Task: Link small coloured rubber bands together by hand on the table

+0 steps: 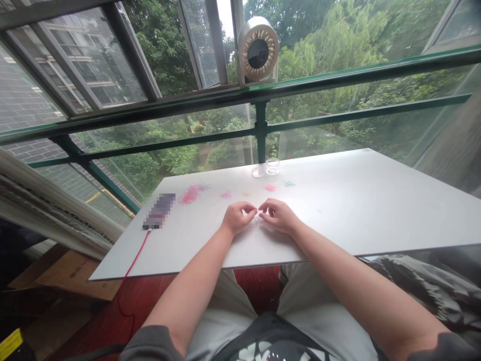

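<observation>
On the white table (376, 210), my left hand (239, 217) and my right hand (276, 214) meet near the front edge, fingertips almost touching. Each hand is curled in a pinch, and whatever the fingers hold is too small to make out. Some faint, pale bits lie beneath the fingertips. Beyond the hands sit little piles of thin coloured pieces: a purple pile (226, 195), a yellow pile (246, 193), a pink-red pile (269, 188) and a teal pile (289, 184). A larger mixed pink pile (192, 194) spreads at the left.
Two clear round containers, one low (258, 172) and one taller (272, 166), stand at the table's back edge. A blurred-out dark device (161, 210) with a red cable (136, 255) lies at the left. Behind the table runs a green railing (319, 89) with a round white device (258, 50) above it.
</observation>
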Available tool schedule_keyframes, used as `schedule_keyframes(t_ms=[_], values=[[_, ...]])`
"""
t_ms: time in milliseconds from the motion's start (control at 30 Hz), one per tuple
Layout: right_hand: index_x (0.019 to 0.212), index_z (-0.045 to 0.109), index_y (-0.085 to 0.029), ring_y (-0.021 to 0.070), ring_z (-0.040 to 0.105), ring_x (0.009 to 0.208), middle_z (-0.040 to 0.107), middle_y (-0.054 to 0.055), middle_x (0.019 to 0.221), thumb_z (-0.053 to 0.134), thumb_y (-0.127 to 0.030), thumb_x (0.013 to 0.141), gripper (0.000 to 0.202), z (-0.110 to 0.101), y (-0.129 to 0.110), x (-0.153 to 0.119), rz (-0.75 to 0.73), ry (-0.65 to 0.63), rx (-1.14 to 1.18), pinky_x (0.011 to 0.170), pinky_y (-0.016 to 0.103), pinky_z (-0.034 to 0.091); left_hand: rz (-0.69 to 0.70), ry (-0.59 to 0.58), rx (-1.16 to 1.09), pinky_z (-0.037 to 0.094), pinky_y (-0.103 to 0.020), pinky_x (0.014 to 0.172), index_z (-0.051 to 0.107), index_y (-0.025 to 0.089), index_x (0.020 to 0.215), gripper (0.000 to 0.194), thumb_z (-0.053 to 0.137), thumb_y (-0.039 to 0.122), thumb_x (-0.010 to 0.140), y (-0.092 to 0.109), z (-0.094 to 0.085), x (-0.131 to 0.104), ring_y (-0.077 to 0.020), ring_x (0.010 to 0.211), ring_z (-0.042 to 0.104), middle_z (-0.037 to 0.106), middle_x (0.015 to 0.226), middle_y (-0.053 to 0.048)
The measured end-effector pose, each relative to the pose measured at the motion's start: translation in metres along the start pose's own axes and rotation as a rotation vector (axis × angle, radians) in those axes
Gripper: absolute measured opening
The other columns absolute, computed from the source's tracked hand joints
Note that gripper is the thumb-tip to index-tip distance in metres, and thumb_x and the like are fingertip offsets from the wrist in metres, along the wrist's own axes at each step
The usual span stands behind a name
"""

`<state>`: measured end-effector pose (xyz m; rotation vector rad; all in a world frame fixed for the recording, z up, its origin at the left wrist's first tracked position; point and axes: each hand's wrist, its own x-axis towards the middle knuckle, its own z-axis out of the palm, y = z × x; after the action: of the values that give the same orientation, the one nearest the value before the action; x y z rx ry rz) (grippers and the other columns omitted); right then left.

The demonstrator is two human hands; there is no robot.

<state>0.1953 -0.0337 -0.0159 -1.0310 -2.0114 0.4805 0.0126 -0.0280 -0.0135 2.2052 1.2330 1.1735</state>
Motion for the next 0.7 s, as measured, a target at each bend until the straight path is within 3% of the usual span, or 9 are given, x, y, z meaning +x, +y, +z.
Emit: schedule_keyframes(t_ms=[133,467,567,700], values=[[0.070,0.059,-0.018,0.0099,0.047,0.057,0.053,-0.001,0.067,0.054,-0.016,0.074,0.007,0.002,0.001,0.002,-0.001,0.016,-0.015,0.059,0.023,0.039,0.013,-0.024,-0.003,0.045,-0.021,0.062,0.068,0.017,0.074,0.009,0.061,0.021,0.073,-0.001,0.001,0.000,-0.0101,0.061,0.058,0.068,0.069,-0.001],[0.070,0.054,-0.018,0.0114,0.047,0.060,0.049,0.000,0.068,0.050,-0.012,0.075,0.009,0.007,-0.005,0.002,-0.046,-0.013,-0.036,0.059,0.024,0.039,0.088,-0.037,0.063,0.045,-0.024,0.070,0.065,0.017,0.071,0.007,0.058,0.018,0.073,-0.004,-0.007,-0.004,-0.0116,0.069,0.058,0.066,0.071,-0.001],[0.070,0.054,-0.018,0.0114,0.047,0.059,0.050,0.000,0.068,0.049,-0.013,0.076,0.009,0.008,-0.004,0.003,-0.031,-0.006,-0.043,0.058,0.024,0.039,0.022,0.006,0.091,0.046,-0.023,0.070,0.066,0.018,0.071,0.006,0.060,0.019,0.072,-0.012,-0.013,-0.006,-0.0114,0.068,0.059,0.067,0.071,0.000],[0.071,0.056,-0.018,0.0120,0.049,0.059,0.054,0.001,0.070,0.049,-0.015,0.076,0.009,0.005,0.002,0.002,0.033,0.024,-0.059,0.060,0.025,0.040,-0.141,0.167,0.155,0.047,-0.023,0.068,0.067,0.018,0.074,0.011,0.058,0.024,0.075,-0.032,-0.027,-0.003,-0.0118,0.068,0.060,0.068,0.073,-0.001]])
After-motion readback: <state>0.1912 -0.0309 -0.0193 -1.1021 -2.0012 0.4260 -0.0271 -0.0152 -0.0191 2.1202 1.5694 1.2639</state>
